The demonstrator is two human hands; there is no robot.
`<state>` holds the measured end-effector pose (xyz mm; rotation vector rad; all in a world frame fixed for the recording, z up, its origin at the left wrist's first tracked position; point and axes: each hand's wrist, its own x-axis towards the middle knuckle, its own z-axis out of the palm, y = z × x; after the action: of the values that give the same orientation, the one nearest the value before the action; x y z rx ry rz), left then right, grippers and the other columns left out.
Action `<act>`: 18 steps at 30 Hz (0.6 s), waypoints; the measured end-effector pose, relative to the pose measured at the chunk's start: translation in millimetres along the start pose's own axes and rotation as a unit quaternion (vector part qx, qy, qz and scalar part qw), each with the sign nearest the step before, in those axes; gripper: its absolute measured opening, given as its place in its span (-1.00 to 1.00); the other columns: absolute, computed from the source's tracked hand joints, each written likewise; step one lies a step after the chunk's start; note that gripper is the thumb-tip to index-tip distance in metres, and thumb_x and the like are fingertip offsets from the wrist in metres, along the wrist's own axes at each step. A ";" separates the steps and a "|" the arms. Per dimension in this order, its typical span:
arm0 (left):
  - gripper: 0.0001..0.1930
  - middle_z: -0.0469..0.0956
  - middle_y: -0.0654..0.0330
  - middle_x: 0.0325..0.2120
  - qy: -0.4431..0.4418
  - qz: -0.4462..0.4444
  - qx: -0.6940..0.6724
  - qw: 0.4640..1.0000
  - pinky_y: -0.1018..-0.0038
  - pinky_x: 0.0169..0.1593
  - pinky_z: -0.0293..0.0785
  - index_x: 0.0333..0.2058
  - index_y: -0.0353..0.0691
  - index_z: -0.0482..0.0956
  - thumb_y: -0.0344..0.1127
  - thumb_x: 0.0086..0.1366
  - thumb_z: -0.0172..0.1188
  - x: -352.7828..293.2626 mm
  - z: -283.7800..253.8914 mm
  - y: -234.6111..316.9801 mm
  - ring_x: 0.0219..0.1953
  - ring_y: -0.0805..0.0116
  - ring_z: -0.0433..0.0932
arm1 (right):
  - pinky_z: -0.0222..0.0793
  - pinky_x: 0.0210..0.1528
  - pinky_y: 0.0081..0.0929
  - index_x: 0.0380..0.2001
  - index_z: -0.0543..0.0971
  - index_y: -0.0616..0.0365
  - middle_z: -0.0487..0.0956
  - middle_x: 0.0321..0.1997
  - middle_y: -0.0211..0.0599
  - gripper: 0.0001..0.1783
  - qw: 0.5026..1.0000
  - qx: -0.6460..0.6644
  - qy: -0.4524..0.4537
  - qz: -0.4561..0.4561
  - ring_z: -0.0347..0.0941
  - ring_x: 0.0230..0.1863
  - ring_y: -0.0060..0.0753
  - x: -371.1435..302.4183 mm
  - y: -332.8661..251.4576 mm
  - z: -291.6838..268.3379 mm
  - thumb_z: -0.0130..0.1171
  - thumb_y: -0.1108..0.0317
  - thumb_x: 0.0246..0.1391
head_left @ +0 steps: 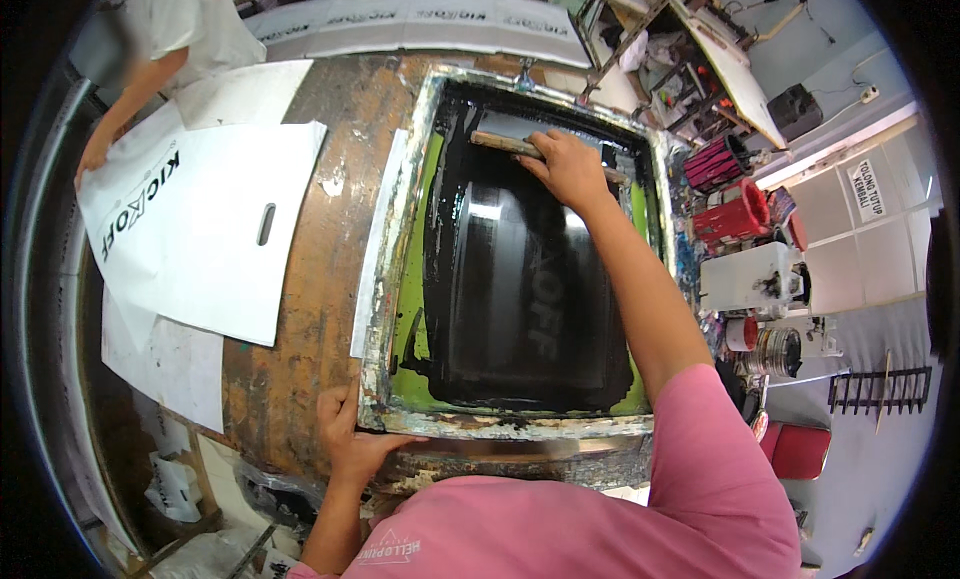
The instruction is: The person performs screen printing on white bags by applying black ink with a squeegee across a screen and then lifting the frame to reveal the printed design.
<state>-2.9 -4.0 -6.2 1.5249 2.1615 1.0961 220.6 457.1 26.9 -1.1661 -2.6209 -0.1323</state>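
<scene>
A screen printing frame (392, 309) lies on the wooden table before me, its mesh coated with black ink (520, 329) and edged with green emulsion. My right hand (568, 169) grips the wooden handle of a squeegee (497, 143) at the far end of the mesh. The squeegee's blade is mostly hidden by the hand and ink. My left hand (352, 434) holds the frame's near left corner, thumb along the near rail and fingers at the left side. A white sheet edge (378, 249) sticks out under the frame's left rail.
At the left a co-worker's hand (95, 154) holds a white printed bag (215, 229) with a cut-out handle over the table (300, 379). Red ink tubs (730, 214), a white container (745, 277) and stacked cans (775, 351) stand to the right. Printed sheets (420, 29) lie at the back.
</scene>
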 end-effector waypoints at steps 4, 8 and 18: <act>0.19 0.47 0.18 -0.25 0.031 0.021 -0.015 0.999 0.20 -0.04 0.44 0.26 -0.28 0.64 0.17 -0.43 0.81 -0.7 -0.3 1.1 -0.17 0.12 0.48 | 0.58 -0.01 0.13 -0.13 0.69 0.07 0.75 -0.18 0.04 -0.44 0.987 0.072 -0.141 0.013 0.68 -0.07 0.25 -1.6 -9.8 -57.6 0.17 -0.26 0.36; 0.25 0.54 0.17 -0.37 0.031 0.057 0.033 0.997 0.13 -0.01 0.41 0.32 -0.28 0.57 0.23 -0.41 0.77 -2.9 1.4 -4.9 -0.20 0.06 0.50 | 0.56 -0.04 0.15 -0.07 0.71 0.09 0.73 -0.17 0.08 -0.51 0.970 0.124 -0.209 0.017 0.67 -0.09 0.26 -117.3 -79.3 -120.4 0.24 -0.13 0.34; 0.16 0.50 0.01 0.31 0.063 0.005 -0.338 0.939 0.26 0.33 0.52 0.50 -0.37 0.24 -0.36 -0.04 0.77 14.0 -14.0 56.3 0.28 0.20 0.56 | 0.33 0.24 0.06 0.08 0.63 0.08 0.56 -0.11 -0.13 -0.53 0.998 0.037 0.022 0.038 0.49 0.05 0.02 -266.5 -205.1 -214.4 0.40 0.17 0.15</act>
<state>21.4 11.5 46.0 1.1597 1.5714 1.7413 283.6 87.6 163.3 -1.2210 -2.5181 -0.0444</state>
